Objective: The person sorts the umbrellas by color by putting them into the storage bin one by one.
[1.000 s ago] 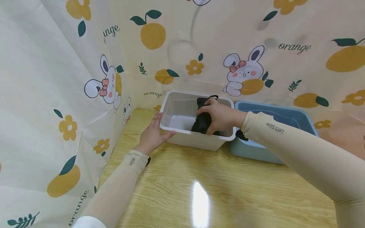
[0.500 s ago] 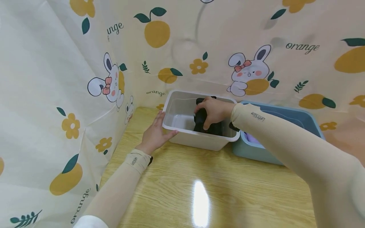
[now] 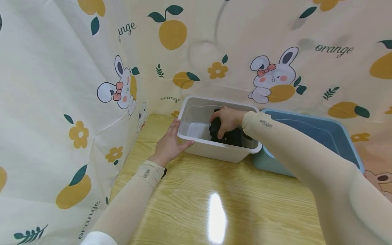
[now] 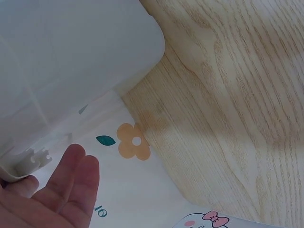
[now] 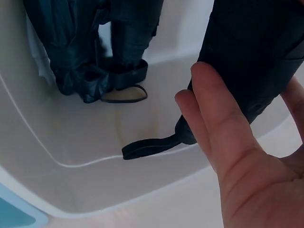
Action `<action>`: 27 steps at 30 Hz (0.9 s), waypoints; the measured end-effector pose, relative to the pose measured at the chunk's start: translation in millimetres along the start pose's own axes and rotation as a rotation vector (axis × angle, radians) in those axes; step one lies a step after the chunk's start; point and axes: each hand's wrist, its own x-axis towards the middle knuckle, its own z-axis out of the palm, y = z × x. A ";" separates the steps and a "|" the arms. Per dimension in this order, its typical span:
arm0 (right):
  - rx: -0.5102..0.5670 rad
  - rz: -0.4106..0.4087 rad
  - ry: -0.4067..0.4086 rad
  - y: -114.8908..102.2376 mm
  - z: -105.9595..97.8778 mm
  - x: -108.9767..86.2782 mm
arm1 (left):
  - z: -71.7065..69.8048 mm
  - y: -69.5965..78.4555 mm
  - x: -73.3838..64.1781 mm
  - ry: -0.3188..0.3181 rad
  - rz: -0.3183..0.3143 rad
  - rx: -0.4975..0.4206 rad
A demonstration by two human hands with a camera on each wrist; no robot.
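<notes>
A black folded umbrella [image 3: 215, 127] stands near the middle of the white plastic bin [image 3: 211, 154]. My right hand [image 3: 229, 119] reaches down into the bin and grips this umbrella. In the right wrist view, fingers [image 5: 218, 114] lie along the umbrella's dark fabric [image 5: 256, 57], and its strap loop [image 5: 147, 148] hangs below. Other dark folded umbrellas [image 5: 85, 47] lean at the bin's other end. My left hand [image 3: 167, 146] rests on the bin's front left corner, thumb at the front rim, fingers extended along the outside of the wall [image 4: 71, 61].
A blue bin [image 3: 321, 132] stands right beside the white one, partly hidden by my right forearm. Both sit on a wood-grain table [image 3: 190, 197]. A printed cloth [image 3: 232, 41] hangs behind and at the left.
My right hand has sunk lower into the white bin with the umbrella. The left hand stays at the bin's corner. The whole view has drifted slightly.
</notes>
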 end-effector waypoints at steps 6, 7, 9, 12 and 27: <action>-0.051 -0.018 0.006 7.7 7.3 13.2 | 0.7 2.9 -0.1 -0.006 -0.012 -0.003; -0.055 -0.019 0.004 8.2 8.1 14.9 | 0.6 3.2 -0.2 -0.007 -0.015 -0.004; -0.054 -0.007 -0.003 8.4 9.5 17.9 | 0.5 3.5 -0.2 -0.004 -0.015 -0.004; -0.046 -0.001 -0.016 7.0 11.1 22.1 | 0.6 2.9 0.1 0.003 -0.005 -0.005; -0.051 -0.029 -0.080 15.3 30.4 53.9 | -0.2 4.6 0.7 -0.011 -0.024 0.012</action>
